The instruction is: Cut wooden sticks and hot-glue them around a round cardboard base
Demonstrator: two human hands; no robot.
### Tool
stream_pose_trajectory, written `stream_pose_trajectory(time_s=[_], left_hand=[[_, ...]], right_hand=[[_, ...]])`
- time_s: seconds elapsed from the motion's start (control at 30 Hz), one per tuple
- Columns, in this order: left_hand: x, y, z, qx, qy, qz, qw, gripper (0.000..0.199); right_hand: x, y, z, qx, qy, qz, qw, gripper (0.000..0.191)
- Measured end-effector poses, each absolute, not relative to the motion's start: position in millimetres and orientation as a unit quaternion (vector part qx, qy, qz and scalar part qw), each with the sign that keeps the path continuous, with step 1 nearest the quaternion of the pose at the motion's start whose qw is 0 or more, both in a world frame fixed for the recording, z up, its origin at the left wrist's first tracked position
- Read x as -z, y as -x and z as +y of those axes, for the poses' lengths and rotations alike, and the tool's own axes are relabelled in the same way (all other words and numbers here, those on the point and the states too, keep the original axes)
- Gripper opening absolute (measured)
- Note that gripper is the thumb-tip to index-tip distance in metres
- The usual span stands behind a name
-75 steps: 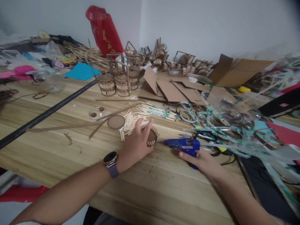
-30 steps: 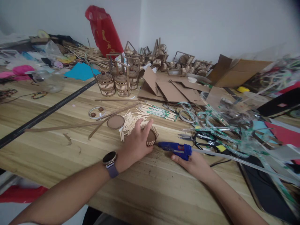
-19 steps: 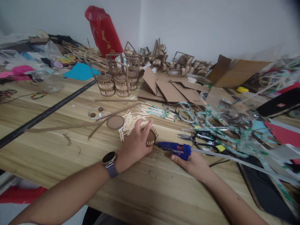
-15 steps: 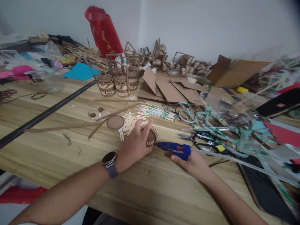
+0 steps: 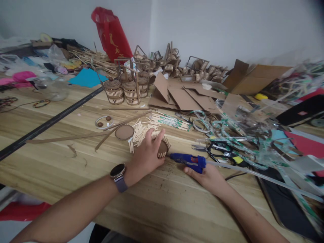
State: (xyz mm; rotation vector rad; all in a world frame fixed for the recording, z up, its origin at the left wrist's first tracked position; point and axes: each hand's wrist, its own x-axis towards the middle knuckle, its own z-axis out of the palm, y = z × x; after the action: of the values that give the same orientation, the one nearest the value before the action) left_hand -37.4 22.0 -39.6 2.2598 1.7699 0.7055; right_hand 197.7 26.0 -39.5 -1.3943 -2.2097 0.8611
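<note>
My left hand, with a watch on its wrist, curls over a small round cardboard basket edged with short upright wooden sticks. Its fingers grip the basket and cover the left part of it. My right hand is closed round a blue hot glue gun with a long clear glue stick out of its back. The gun's nozzle is at the lower right rim of the basket; whether it touches cannot be made out. Loose short wooden sticks lie behind my left hand, beside a round cardboard disc.
Black-handled scissors and a dark phone-like slab lie to the right. Finished lidded baskets with handles stand behind, near flat cardboard pieces. Cardboard strips and a ring with two brown beads are on the left.
</note>
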Motion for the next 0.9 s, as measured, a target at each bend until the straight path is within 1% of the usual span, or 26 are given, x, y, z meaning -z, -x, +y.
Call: stream_pose_trajectory(time_s=[0.2, 0.43, 0.57, 0.7, 0.9], left_hand=[[41.9, 37.7, 22.5, -0.243, -0.762, 0.594, 0.088, 0.100], [41.8, 37.7, 22.9, -0.241, -0.761, 0.596, 0.090, 0.101], [42.4, 37.9, 22.9, -0.242, -0.761, 0.595, 0.090, 0.101], [43.3, 37.8, 23.3, -0.244, -0.759, 0.596, 0.088, 0.100], [43.2, 37.1, 23.4, -0.245, -0.759, 0.597, 0.088, 0.100]], right_hand=[[41.9, -198.1, 25.8, -0.311, 0.500, -0.784, 0.198, 0.042], [40.7, -196.7, 23.9, -0.304, 0.510, -0.779, 0.204, 0.036], [40.3, -195.8, 23.5, -0.315, 0.504, -0.776, 0.212, 0.038], [40.1, -194.7, 23.4, -0.324, 0.495, -0.775, 0.220, 0.036], [41.2, -193.4, 22.8, -0.322, 0.513, -0.764, 0.224, 0.038]])
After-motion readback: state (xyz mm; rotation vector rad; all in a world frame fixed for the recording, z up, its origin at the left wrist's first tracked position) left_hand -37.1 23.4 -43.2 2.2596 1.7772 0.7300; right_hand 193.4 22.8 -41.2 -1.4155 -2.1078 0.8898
